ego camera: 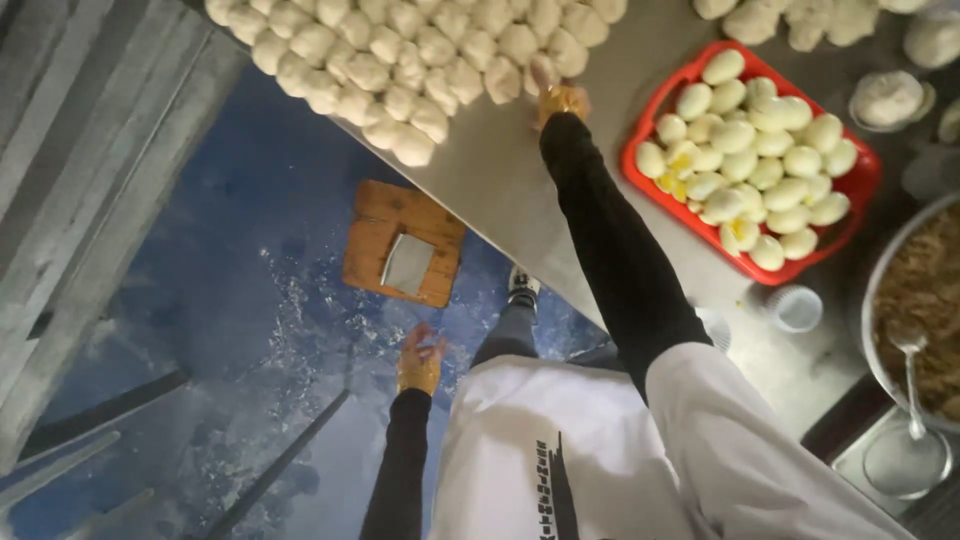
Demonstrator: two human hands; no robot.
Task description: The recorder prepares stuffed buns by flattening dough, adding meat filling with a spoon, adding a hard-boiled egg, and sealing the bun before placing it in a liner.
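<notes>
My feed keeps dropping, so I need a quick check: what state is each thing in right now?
Right hand: stretched out, touching the dough balls.
Left hand: hanging down, empty.
Dough balls: packed together on the table.
Red tray: full of peeled eggs.
Metal bowl: holds brown filling and a spoon.

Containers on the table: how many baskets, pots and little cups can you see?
Red plastic basket of peeled eggs: 1
Big round metal pot of brown filling: 1
Small clear plastic cup: 1
Total: 3
</notes>
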